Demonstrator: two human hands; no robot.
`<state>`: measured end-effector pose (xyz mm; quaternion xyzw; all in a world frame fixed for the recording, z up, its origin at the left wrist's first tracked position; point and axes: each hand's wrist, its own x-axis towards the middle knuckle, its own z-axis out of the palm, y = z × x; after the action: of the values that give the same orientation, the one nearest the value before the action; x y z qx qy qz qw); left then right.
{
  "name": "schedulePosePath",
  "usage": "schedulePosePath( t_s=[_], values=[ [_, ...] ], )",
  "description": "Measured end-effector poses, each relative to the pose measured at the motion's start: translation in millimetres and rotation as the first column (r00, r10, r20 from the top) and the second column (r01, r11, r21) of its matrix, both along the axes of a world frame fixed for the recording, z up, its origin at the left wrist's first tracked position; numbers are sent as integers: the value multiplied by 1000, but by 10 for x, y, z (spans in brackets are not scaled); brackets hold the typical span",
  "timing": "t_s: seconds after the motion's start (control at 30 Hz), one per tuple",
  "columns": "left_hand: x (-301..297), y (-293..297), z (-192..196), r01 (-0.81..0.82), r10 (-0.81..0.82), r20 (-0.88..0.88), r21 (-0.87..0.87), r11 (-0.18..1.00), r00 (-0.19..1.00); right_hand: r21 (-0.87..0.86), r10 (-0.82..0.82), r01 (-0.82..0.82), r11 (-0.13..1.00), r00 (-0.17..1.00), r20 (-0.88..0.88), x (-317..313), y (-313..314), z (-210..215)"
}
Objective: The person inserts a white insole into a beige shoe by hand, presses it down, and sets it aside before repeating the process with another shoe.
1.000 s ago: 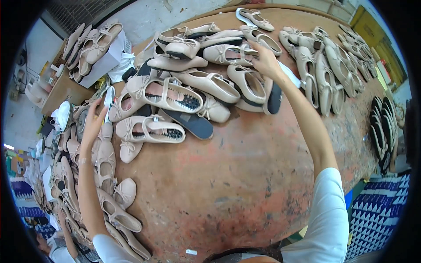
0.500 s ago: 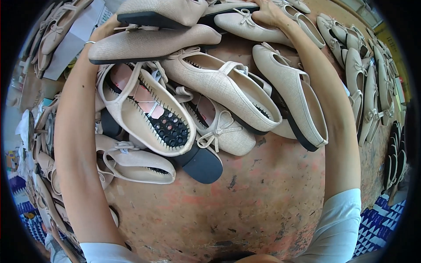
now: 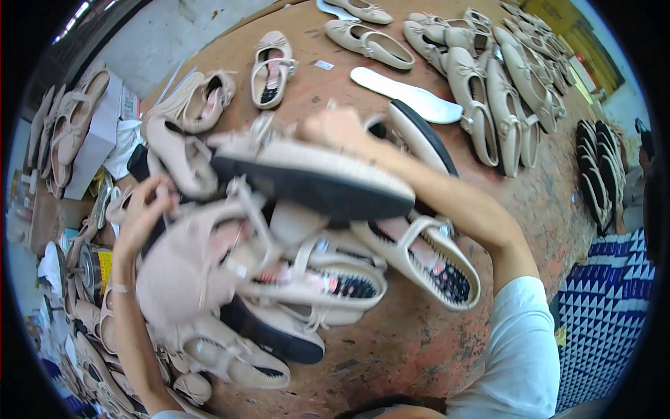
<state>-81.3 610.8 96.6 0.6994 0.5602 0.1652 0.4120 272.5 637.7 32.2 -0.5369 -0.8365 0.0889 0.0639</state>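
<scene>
A heap of beige flats with straps and small bows lies in front of me, several overlapping and tipped. My left hand [image 3: 148, 209] is at the heap's left side, fingers curled in beside a dark sole; what they grip is hidden. My right hand [image 3: 335, 129], smeared by motion, is at the far side, against or just behind a beige shoe [image 3: 314, 171] lying on its side with its black sole toward me. Near my left hand a blurred beige shoe [image 3: 174, 272] leans on the heap. An open-topped shoe [image 3: 440, 269] with a black studded insole lies at the right.
Farther back on the worn brown table [image 3: 447, 349] are a single shoe [image 3: 271, 73], a white insole [image 3: 405, 94] and another beige flat [image 3: 370, 43]. Rows of beige shoes [image 3: 506, 98] stand at the right, dark ones [image 3: 597, 171] beyond. A white box [image 3: 105, 140] sits at the left.
My arms have drawn back from the far side, and both hands are nearer. The heaped shoes have shifted and tumbled toward me and the left. The view has turned, showing more of the far table.
</scene>
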Motion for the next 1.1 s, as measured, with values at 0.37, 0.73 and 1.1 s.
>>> schedulePosePath(
  t_s=[0.37,0.73,1.1],
  values=[
    [326,-1377,1023,53,101,-557,254,966,824,-204,-187,76,976,770,-610,927,-751,799],
    [1995,879,-296,453,-70,-696,384,804,715,345,-246,240,907,969,-28,1494,20,-518],
    [2000,1227,-325,234,-101,-326,400,886,940,356,-83,55,933,995,63,1666,-514,-213]
  ],
)
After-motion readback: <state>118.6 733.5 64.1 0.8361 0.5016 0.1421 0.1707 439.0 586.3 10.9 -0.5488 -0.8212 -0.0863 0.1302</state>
